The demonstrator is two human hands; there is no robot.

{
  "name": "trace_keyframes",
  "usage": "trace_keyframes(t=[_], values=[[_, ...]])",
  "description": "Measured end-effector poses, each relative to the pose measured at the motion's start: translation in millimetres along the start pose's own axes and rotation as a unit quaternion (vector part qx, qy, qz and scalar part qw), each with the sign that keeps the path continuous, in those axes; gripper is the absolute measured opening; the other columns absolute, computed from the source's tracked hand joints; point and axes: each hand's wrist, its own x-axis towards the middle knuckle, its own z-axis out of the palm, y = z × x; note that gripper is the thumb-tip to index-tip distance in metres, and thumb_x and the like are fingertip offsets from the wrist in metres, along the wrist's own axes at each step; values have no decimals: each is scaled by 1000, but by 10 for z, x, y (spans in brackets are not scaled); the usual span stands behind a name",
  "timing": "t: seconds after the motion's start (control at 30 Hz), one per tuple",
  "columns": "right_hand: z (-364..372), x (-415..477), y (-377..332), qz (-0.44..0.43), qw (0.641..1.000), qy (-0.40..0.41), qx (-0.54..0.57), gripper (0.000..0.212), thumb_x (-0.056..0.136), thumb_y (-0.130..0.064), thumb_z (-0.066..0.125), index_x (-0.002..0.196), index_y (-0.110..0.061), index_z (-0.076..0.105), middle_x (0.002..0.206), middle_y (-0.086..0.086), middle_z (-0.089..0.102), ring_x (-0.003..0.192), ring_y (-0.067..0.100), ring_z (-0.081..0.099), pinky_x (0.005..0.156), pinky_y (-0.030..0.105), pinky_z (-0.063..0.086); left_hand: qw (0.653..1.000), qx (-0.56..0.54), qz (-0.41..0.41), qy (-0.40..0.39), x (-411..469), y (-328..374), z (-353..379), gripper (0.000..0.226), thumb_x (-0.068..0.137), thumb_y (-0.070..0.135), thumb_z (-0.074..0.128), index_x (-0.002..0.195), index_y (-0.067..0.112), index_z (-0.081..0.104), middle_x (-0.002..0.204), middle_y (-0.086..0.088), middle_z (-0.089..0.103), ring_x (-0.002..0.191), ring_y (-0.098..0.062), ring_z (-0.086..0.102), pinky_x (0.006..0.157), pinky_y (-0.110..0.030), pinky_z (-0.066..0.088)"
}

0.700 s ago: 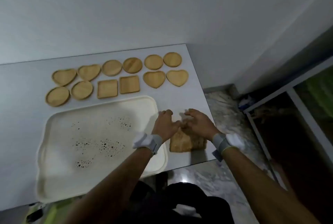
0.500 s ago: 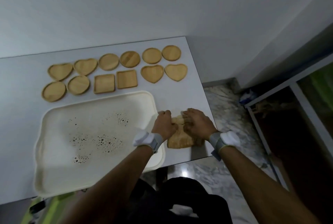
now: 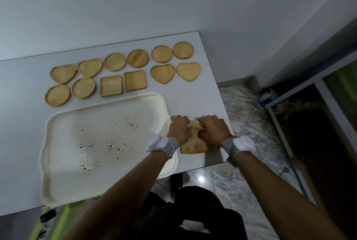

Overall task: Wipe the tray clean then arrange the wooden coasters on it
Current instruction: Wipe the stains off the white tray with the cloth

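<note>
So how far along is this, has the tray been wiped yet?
Not yet. Nothing looks finished: the tray is speckled with dark spots. In hand: the left hand and right hand bunch a tan cloth on the table beside the tray. Left: wiping, then moving the twelve coasters, all lined up beyond the tray.

A white table [image 3: 208, 92] is carrying everything. Twelve wooden coasters [image 3: 123, 73] are lying in two rows along its far edge. A cream tray [image 3: 58, 187], speckled with dark spots, is sitting at the near edge. A tan cloth [image 3: 193, 146] is lying beside it, near the table's near right corner.
</note>
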Motion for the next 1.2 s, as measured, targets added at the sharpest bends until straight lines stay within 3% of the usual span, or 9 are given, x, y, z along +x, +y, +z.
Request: trace_keyframes(t=[0.17, 0.33, 0.47, 0.57, 0.67, 0.73, 0.97, 1.1, 1.2], values=[[-74, -127, -53, 9, 999, 2, 44, 5, 81, -23, 60, 82, -18, 61, 84, 3, 45, 91, 35, 59, 68, 31, 37, 999, -16, 28, 11, -61, 5, -70, 25, 90, 9, 55, 113, 1, 62, 118, -19, 57, 114, -33, 51, 93, -33, 41], [-218, -246, -138, 12, 997, 8, 77, 34, 77, -22, 65, 58, -31, 38, 79, 3, 43, 84, 34, 57, 67, 31, 37, 997, -46, 61, 31, -193, 5, -232, 25, 87, 3, 54, 110, 2, 64, 111, -18, 68, 104, -34, 61, 87, -34, 48], [-301, -325, -327, 23, 996, 34, 83, 22, 78, -14, 61, 65, -24, 47, 70, 6, 57, 80, 37, 59, 63, 33, 42, 992, -56, 97, 56, -320, -59, -426, 27, 85, 0, 52, 107, 3, 67, 104, -19, 70, 97, -36, 63, 83, -38, 53], [-328, -360, -540, 20, 994, 70, 78, 11, 81, -13, 56, 72, -15, 51, 72, 13, 61, 76, 39, 56, 62, 37, 47, 988, -74, 109, 74, -407, -174, -609, 24, 85, 2, 53, 105, 4, 67, 99, -19, 70, 90, -36, 65, 73, -34, 51], [-358, -384, -776, 27, 991, 100, 79, 13, 83, -9, 54, 72, -13, 48, 73, 14, 59, 74, 38, 54, 60, 34, 42, 984, -100, 106, 103, -505, -395, -831, 23, 87, 7, 58, 109, 5, 67, 105, -15, 70, 95, -31, 65, 83, -33, 52], [-356, -395, -942, 39, 990, 118, 71, 14, 83, -6, 52, 73, -13, 46, 76, 13, 59, 74, 36, 51, 62, 34, 39, 982, -108, 92, 123, -578, -607, -994, 25, 88, 10, 61, 112, 6, 66, 109, -14, 69, 97, -28, 66, 88, -30, 50], [-206, -434, -1536, 91, 973, 189, 95, 4, 86, -10, 46, 85, -9, 50, 87, 20, 60, 79, 38, 50, 65, 38, 40, 977, -116, 13, 179, -937, -1624, -1491, 25, 89, 14, 60, 113, 8, 67, 109, -10, 69, 97, -27, 65, 81, -29, 50], [10, -445, -1902, 139, 960, 220, 103, 19, 88, -16, 49, 104, -6, 55, 101, 24, 60, 94, 44, 56, 81, 44, 47, 974, -95, -40, 203, -1181, -2375, -1684, 28, 89, 15, 60, 115, 6, 66, 114, -13, 67, 101, -29, 63, 91, -36, 52], [222, -409, -2082, 176, 943, 254, 121, 23, 90, -19, 51, 107, -4, 56, 102, 26, 61, 94, 46, 58, 81, 44, 49, 969, -68, -100, 215, -1315, -2830, -1737, 41, 91, 15, 55, 131, 5, 54, 131, -18, 54, 118, -35, 53, 103, -39, 44]])
